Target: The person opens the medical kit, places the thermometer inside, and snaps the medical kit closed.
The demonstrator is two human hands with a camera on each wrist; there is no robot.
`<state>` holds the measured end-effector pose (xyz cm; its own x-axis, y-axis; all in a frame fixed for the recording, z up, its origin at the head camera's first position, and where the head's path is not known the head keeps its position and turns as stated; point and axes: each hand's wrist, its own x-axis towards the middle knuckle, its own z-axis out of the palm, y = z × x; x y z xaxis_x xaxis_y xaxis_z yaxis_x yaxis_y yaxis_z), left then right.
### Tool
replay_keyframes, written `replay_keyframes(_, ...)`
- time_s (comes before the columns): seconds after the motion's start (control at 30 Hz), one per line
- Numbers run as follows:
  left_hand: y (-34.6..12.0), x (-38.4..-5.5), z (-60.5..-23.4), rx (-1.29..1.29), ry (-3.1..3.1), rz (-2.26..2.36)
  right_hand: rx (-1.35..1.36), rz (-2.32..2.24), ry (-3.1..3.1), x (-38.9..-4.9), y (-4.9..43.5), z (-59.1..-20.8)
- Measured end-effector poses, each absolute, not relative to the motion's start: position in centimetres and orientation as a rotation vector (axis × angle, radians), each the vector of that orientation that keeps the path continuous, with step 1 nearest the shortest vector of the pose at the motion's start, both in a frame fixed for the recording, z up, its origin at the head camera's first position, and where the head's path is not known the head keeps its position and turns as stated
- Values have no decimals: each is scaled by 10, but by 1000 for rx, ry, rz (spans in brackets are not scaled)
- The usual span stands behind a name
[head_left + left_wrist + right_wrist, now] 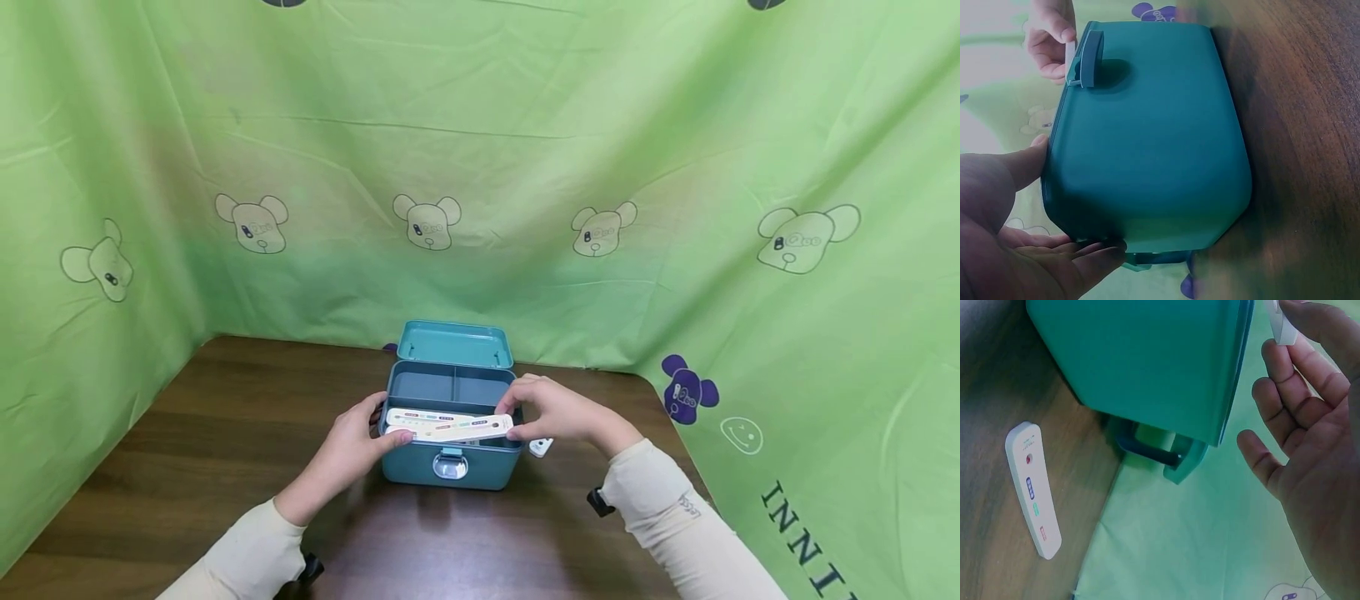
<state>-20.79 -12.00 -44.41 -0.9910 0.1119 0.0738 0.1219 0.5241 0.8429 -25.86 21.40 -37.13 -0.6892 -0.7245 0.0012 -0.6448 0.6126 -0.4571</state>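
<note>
A teal storage box point(480, 468) with a metal front clasp stands on the table, lid up. My left hand point(347, 437) holds its left end, thumb on the front rim and fingers along the side. My right hand point(558, 408) pinches the right end of a narrow white printed case point(480, 428) between thumb and fingers. This case slants across the front of the box opening, its left end near my left thumb. Just behind it lies a second white case point(420, 416) inside the box. In the right wrist view, the held case's white tip point(1282, 331) shows between the fingers.
Another white case point(1034, 487) lies on the brown table point(247, 417) beside the box's right end. The raised lid point(453, 343) leans back behind a divided compartment tray point(422, 384). Green printed cloth point(510, 167) hangs around the table's back and sides.
</note>
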Motion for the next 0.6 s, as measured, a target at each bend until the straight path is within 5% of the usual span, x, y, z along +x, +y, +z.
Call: replay_keyframes(0.6,-120,-206,-443,-216,-2728,-1496,-1172,-605,2668,-260,193,-383)
